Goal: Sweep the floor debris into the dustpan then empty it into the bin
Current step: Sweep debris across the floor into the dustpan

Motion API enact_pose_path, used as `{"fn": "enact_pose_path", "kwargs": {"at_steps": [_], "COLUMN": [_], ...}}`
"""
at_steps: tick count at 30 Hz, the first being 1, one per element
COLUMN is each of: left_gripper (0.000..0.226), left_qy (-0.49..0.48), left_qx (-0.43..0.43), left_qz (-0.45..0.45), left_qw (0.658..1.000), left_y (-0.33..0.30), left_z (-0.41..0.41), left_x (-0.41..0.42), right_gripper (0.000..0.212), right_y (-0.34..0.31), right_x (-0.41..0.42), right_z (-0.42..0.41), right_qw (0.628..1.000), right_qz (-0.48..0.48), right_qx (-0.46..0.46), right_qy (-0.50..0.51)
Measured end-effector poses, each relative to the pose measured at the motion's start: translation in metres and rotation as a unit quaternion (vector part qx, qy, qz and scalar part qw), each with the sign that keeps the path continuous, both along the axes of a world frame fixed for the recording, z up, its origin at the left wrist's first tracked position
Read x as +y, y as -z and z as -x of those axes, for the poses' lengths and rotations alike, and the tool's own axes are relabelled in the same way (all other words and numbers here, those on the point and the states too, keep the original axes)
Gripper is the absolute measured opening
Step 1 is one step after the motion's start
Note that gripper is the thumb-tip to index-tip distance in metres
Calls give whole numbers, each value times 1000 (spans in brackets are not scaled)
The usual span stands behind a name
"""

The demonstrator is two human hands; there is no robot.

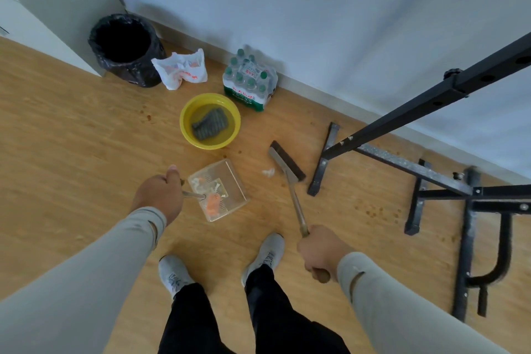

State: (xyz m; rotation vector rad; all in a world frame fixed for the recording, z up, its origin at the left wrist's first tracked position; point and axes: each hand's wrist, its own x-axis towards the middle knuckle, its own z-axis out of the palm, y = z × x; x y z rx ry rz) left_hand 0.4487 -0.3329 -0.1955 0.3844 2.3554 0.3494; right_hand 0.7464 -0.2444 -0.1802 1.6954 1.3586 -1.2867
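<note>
Person standing on the wood floor (pixel 71 138), looking down. Left hand (pixel 161 195) is curled round the dustpan's handle, thumb up on top. The dustpan (pixel 218 190) is clear plastic, flat on the floor just in front of the shoes, w/ orange and white scraps (pixel 211 195) inside. Right hand (pixel 320 253) is fisted round the broom handle; the broom (pixel 287 161) slants away from it, dark bristle head down on the floor to the right of the dustpan. One white scrap (pixel 268 172) lies on the floor btwn dustpan and broom head, just beside the bristles.

The bin (pixel 126 50), black liner, sits in the corner at far left, well apart from the dustpan. Next to it a white plastic bag (pixel 181 69), then a pack of water bottles (pixel 250 80) against the wall. A yellow basin (pixel 209 121) w/ water and a grey cloth is just beyond the dustpan. Black metal frame (pixel 416 169) on the right.
</note>
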Motion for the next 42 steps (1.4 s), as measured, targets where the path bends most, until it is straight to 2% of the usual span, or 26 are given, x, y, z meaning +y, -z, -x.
{"fn": "enact_pose_path", "kwargs": {"at_steps": [4, 7, 11, 16, 21, 23, 25, 28, 31, 34, 42], "left_gripper": [71, 67, 66, 65, 67, 66, 66, 67, 66, 65, 66], "left_qy": [-6, -9, -7, 0, -2, -7, -8, -7, -14, -8, 5], "left_qx": [3, 3, 18, 28, 28, 33, 35, 36, 33, 24, -53], "left_qz": [-3, -3, -4, -6, -9, -10, -9, -10, -14, -15, -21], "left_qw": [1000, 1000, 1000, 1000, 1000, 999, 999, 999, 999, 1000, 998], "left_y": [7, 10, 13, 19, 24, 24, 24, 25, 25, 23, -11], "left_z": [10, 12, 11, 18, 14, 17, 20, 19, 17, 23, 35], "left_x": [0, 5, 11, 12, 12, 10, 9, 13, 17, 11, -54], "right_gripper": [25, 29, 44, 51, 55, 49, 38, 27, 35, 32, 38], "right_y": [0, -18, -49, -83, -77, -67, -55, -42, -40, -56, -137], "right_x": [-32, -29, 1, 19, 14, 13, 10, -6, -30, -35, -72], "right_z": [5, -5, -29, -55, -57, -53, -45, -24, -6, -10, -76], "right_qw": [996, 985, 981, 983, 991, 993, 995, 995, 988, 987, 980], "right_qz": [77, 126, 145, 120, 65, 52, 61, 102, 131, 157, 96], "right_qx": [25, 46, 73, 60, 28, 10, 2, 11, 15, 27, 15], "right_qy": [45, 109, 110, 129, 115, 104, 83, 1, -75, 1, 175]}}
